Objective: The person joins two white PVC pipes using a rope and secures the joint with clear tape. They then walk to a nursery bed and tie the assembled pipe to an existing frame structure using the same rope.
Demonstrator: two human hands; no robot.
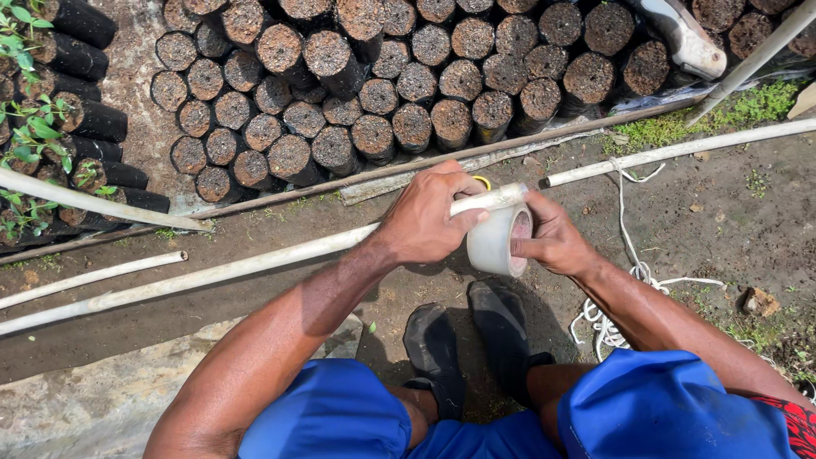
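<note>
My left hand (425, 217) is closed around the end of a long white pipe (212, 274) that runs off to the left over the soil. My right hand (551, 242) holds a roll of clear tape (495, 240) just under the pipe's end, with tape stretched up onto the wrapped joint (497, 198). A second white pipe (680, 151) starts a little to the right of the joint and runs toward the right edge. I squat over the spot, with dark shoes (472, 336) and blue shorts below.
Rows of black soil-filled nursery bags (382, 76) lie stacked behind the pipes. Seedlings in bags (34, 127) stand at the left. A white cord (625, 280) lies coiled at the right. More pipes (89, 276) lie at the left, near a concrete slab (110, 391).
</note>
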